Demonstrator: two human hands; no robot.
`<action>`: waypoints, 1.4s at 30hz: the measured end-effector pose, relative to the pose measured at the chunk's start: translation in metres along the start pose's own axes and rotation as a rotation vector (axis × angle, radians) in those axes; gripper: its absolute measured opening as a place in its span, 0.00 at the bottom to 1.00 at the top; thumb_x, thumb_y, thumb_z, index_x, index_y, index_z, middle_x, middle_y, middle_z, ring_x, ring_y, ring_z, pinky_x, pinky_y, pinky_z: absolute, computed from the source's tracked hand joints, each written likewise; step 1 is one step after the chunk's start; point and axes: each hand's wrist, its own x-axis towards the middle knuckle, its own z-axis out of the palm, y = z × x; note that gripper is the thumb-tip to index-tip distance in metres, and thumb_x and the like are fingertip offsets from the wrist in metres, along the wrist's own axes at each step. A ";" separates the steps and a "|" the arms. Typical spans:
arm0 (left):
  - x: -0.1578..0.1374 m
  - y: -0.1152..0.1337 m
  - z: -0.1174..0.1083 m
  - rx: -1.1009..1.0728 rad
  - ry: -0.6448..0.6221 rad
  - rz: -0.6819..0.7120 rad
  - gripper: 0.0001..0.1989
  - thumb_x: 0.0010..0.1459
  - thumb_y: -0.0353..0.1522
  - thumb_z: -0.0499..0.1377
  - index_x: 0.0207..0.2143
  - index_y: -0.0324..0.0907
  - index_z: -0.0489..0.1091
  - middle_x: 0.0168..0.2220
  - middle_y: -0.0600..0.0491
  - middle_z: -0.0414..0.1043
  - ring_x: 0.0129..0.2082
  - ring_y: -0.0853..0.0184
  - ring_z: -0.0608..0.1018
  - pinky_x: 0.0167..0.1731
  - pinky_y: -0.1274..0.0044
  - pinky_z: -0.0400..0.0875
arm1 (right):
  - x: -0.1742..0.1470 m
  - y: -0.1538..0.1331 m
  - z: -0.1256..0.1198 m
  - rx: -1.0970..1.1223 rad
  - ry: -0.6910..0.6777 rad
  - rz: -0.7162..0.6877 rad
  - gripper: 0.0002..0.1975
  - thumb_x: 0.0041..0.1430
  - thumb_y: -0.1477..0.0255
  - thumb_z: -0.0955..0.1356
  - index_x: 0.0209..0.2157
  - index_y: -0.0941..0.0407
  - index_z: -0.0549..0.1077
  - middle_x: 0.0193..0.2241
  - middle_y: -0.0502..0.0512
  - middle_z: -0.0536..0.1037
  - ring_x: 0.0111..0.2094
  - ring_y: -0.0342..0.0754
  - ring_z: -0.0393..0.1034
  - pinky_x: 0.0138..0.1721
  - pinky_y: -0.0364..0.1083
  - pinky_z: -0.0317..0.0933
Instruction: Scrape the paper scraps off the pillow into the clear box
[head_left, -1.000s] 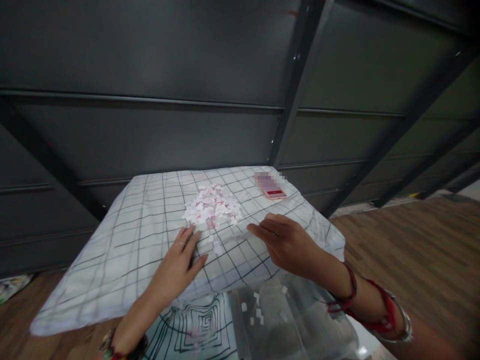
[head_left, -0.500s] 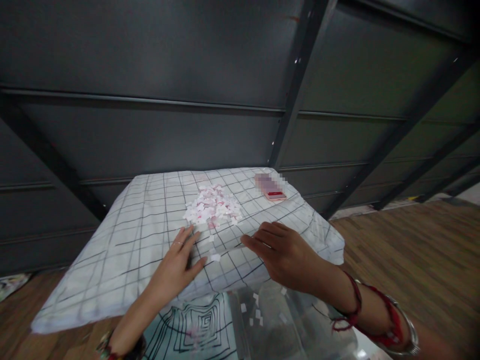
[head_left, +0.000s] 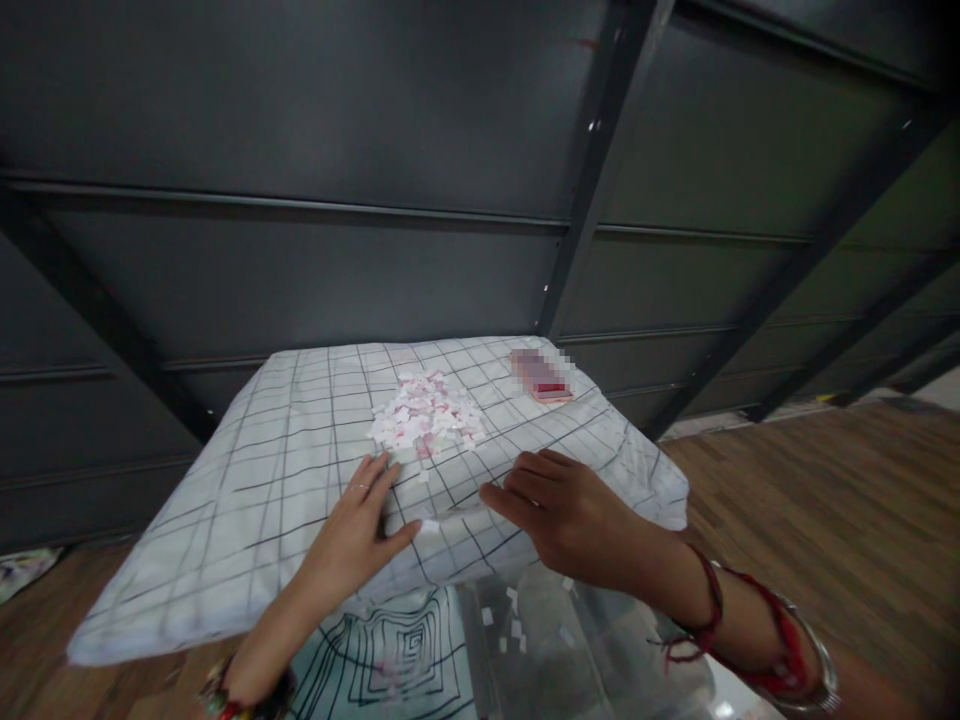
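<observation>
A pile of small white and pinkish paper pieces (head_left: 427, 412) lies on the checked white cloth (head_left: 300, 430). My left hand (head_left: 360, 515) rests on the cloth just in front of the pile, fingers spread. Its thumb tip is at a loose paper piece (head_left: 430, 526), and another slip (head_left: 424, 477) lies near the fingertips. To the right, my right hand (head_left: 562, 505) is closed in a pinch over the cloth's front part. A faint pale edge runs between the two hands; whether the right fingers grip it cannot be made out.
A phone-like pink object (head_left: 553, 393), partly blurred out, lies at the cloth's back right. In front of the cloth is a clear plastic bin (head_left: 540, 650) with several paper bits. Beside it is a patterned teal cloth (head_left: 405, 660). A dark metal wall (head_left: 420, 270) stands behind.
My left thumb has moved slightly right onto the loose paper piece, covering part of it. My right hand has dropped slightly and its fingers look more curled.
</observation>
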 end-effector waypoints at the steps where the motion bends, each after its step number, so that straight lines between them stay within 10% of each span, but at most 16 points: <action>1: 0.000 0.000 0.000 -0.002 -0.002 -0.003 0.33 0.55 0.46 0.54 0.60 0.41 0.55 0.64 0.42 0.53 0.65 0.53 0.51 0.59 0.58 0.55 | 0.000 0.000 0.002 -0.003 0.002 -0.006 0.14 0.52 0.85 0.59 0.39 0.63 0.70 0.24 0.53 0.69 0.29 0.45 0.58 0.29 0.45 0.56; 42: -0.001 0.003 -0.021 -0.165 -0.097 0.034 0.20 0.57 0.39 0.55 0.52 0.47 0.66 0.65 0.48 0.49 0.66 0.54 0.49 0.60 0.55 0.52 | -0.018 0.004 -0.002 0.049 0.022 0.003 0.15 0.53 0.86 0.58 0.39 0.62 0.70 0.25 0.53 0.71 0.29 0.45 0.59 0.30 0.45 0.58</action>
